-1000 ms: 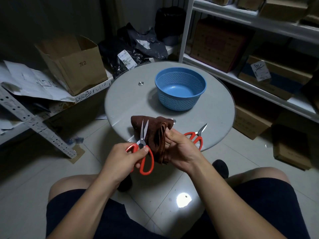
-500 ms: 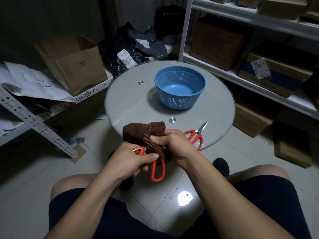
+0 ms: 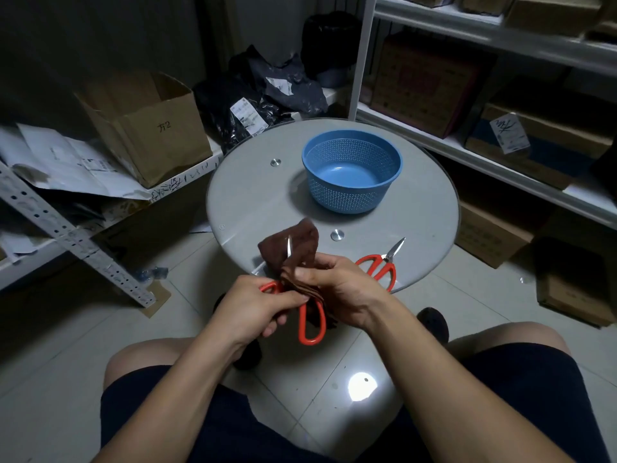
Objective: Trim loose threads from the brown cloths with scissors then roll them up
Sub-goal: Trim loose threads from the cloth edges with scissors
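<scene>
Sitting before a round grey tabletop (image 3: 253, 195), the person held the work over its near edge. The left hand (image 3: 248, 307) gripped the scissors (image 3: 309, 315) by their orange handles, fingers (image 3: 290, 299) curled around one loop while the other loop hung free below; the blade tip stood up in front of the cloth (image 3: 293, 247). The right hand (image 3: 340, 290) pinched the folded brown cloth, its fingers (image 3: 309, 271) closed on the layered edge, so that the cloth rose above both hands and trailed down between them.

On the tabletop a second pair of scissors (image 3: 382, 265) lay flat just right of the right hand, blades pointing away. A blue basket (image 3: 350, 192) stood farther back, well apart from the hands, its perforated wall facing the camera. Two small metal discs (image 3: 337, 234) were set into the surface.

Around it the room was dim and cluttered. An open carton (image 3: 147, 128) rested on a low shelf to the left beside loose papers (image 3: 66, 165), with black bags (image 3: 263, 95) behind the tabletop. White shelving (image 3: 500, 38) on the right carried more boxes. The floor (image 3: 50, 345) was pale tile, with a bright spot of light (image 3: 362, 385) between the person's knees.
</scene>
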Motion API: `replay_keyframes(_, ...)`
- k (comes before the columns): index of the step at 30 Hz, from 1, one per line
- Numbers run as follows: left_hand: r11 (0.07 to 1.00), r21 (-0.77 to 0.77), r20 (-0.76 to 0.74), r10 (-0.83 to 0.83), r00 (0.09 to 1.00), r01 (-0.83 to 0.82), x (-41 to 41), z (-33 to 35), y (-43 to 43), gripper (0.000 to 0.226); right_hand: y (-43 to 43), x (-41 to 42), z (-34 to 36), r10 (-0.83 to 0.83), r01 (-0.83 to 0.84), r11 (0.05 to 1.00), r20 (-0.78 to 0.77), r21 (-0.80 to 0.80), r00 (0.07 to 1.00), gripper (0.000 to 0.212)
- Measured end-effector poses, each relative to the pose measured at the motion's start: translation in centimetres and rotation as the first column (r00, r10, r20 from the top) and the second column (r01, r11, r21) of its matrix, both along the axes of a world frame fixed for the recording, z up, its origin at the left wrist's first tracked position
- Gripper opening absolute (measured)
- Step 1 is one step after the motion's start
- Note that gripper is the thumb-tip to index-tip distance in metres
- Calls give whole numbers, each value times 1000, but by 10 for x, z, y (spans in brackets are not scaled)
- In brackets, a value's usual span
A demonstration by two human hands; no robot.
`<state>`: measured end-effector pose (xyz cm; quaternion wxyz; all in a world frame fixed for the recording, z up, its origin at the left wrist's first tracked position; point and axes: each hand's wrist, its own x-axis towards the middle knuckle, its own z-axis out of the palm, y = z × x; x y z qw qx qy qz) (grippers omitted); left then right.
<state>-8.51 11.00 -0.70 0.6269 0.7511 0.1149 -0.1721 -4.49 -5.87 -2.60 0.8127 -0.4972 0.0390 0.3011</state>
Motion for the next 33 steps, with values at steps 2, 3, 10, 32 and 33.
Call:
replay_keyframes(2, 999, 17, -13, -41, 999, 41, 0, 1, -4, 16, 9, -2, 3, -10, 11, 999, 23, -42, 1000, 18)
replay_keyframes(3, 997, 36, -28, -69, 997, 70, -1, 0, -3, 16, 11, 0, 4, -29, 30, 998, 20, -62, 999, 21)
replay_keyframes(10, 976, 151, -68, -151, 986, 160, 6, 9, 7, 28, 18, 18, 3, -169, 154, 984, -189, -92, 967, 19)
replay_keyframes(32, 996, 32, 205, 73, 976, -81, 4, 14, 27, 38, -7, 40, 32, -292, 354, 811, -203, 465, 935, 69)
replay_keyframes(33, 996, 12, 208, 88, 974, -92, 5, 15, 27, 37, -6, 39, 31, -300, 372, 813, -226, 448, 927, 66)
